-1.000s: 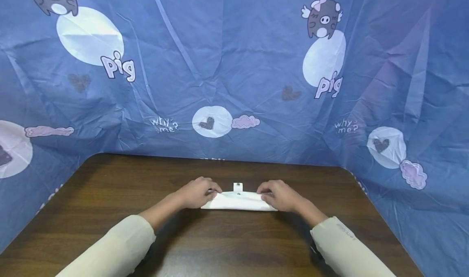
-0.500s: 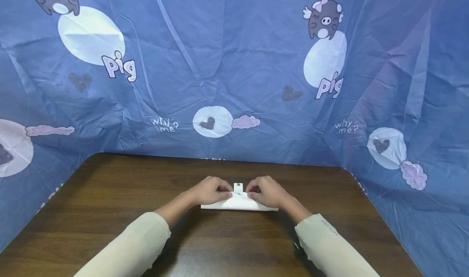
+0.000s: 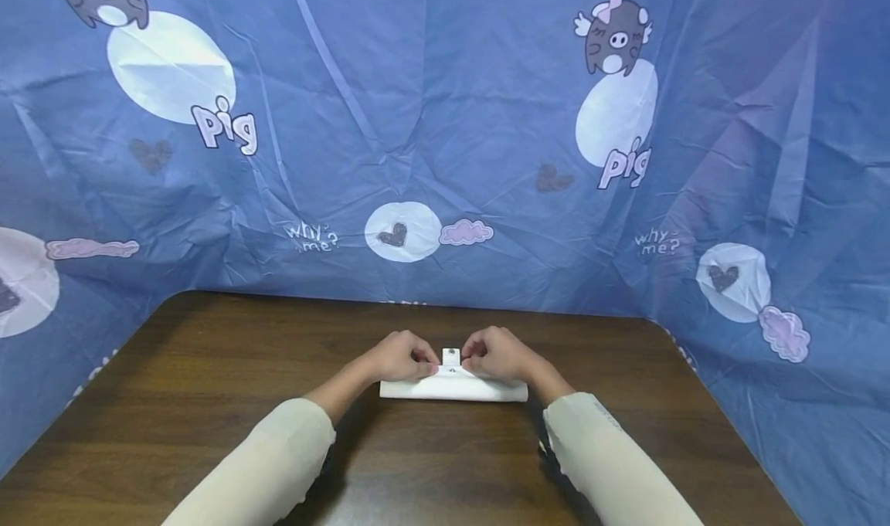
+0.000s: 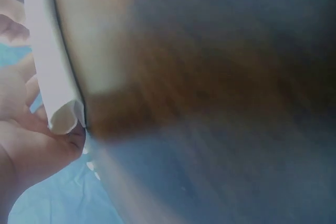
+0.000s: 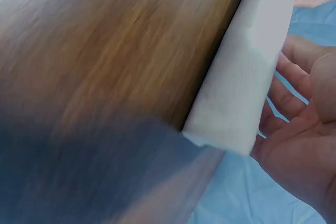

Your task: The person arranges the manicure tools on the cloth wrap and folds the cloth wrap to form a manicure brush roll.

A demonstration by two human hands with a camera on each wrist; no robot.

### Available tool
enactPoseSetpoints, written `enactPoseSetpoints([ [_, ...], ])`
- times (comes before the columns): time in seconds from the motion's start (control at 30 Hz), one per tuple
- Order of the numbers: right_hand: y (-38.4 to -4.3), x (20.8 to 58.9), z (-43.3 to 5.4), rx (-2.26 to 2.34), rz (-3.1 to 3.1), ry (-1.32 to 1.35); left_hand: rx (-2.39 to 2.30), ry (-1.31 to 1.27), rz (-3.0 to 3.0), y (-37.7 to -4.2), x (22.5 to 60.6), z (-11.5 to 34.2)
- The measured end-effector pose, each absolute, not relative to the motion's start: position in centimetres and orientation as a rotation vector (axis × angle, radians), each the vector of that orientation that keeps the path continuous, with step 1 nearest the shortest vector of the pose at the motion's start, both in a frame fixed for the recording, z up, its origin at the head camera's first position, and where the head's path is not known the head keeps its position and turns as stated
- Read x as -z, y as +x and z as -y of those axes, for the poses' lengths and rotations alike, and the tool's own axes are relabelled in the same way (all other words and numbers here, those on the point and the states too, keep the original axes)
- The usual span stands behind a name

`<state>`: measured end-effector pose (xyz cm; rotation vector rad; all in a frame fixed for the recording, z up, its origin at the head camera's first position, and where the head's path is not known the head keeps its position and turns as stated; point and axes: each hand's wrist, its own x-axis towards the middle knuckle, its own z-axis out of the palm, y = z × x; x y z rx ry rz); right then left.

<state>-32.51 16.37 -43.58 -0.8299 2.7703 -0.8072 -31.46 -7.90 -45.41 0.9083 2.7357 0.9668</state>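
Observation:
A white rolled-up soft sheet [image 3: 453, 390] lies crosswise on the table, with a small snap-button tab [image 3: 451, 356] sticking out from the middle of its far edge. My left hand [image 3: 403, 358] pinches that far edge just left of the tab, thumb on the near side. On the tab's other side my right hand [image 3: 499, 356] does likewise, thumb and forefinger close together. The left wrist view shows the roll's hollow end [image 4: 65, 118], with fingers behind it. In the right wrist view the roll [image 5: 244, 72] partly hides the fingertips.
The brown wooden table [image 3: 229, 387] has rounded far corners. A blue curtain [image 3: 480, 132] with printed pigs, hearts and clouds hangs behind it and along both sides.
Both hands have slid inward from near the roll's ends to either side of the tab. The sheet's far edge looks straighter; the roll has stayed in place.

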Motion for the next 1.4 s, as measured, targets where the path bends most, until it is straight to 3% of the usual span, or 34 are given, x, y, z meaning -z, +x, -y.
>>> enactPoseSetpoints([
  [0.73,-33.8,45.4,-14.1,1.189,-2.659,-0.517,-0.993,0.719,-2.631,-31.9,45.1,7.5],
  [1.4,-33.2,43.8,-14.9,1.015,-2.692,-0.715,-0.984,0.648,-2.621,-32.0,44.8,7.4],
])
